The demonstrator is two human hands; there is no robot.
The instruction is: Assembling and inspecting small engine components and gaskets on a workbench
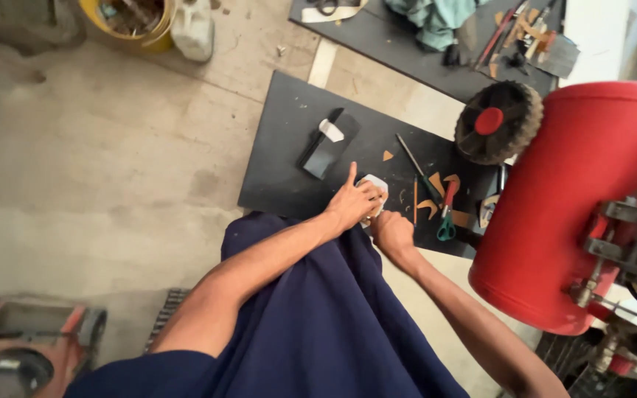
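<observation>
Hands meet at the centre of the frame, over the near edge of a black mat (282, 158) laid on the concrete floor (112, 162). The left hand (353, 200) has its fingers curled around a small white object (376, 186), with the forefinger sticking straight up toward the top of the frame. The right hand (394, 233) sits just below and to the right of it, closed into a loose fist touching the same white object from underneath; what exactly its fingers pinch cannot be made out. The white object lies at the lower edge of the mat, between the two hands.

Just right of the hands, on the same mat, lie scissors (447, 215) with red and green handles, and around them several small brown cut-out scraps (436, 183). A thin dark rod (412, 163) lies slantwise above the scissors. Toward the middle of the mat, upper left of the hands, rests a folded dark sheet (326, 147) with a white slip on it.

A big red tank (576, 199) fills the right side of the frame, with a black wheel (498, 122) with a red hub at its upper left. A second black mat (407, 51) in the upper part of the frame carries a teal cloth (433, 18) and mixed tools. A yellow bucket (130, 22) stands at the upper left, a white jug (193, 29) just beside it. Dark blue fabric (318, 317) covers the person's lap in the lower middle.
</observation>
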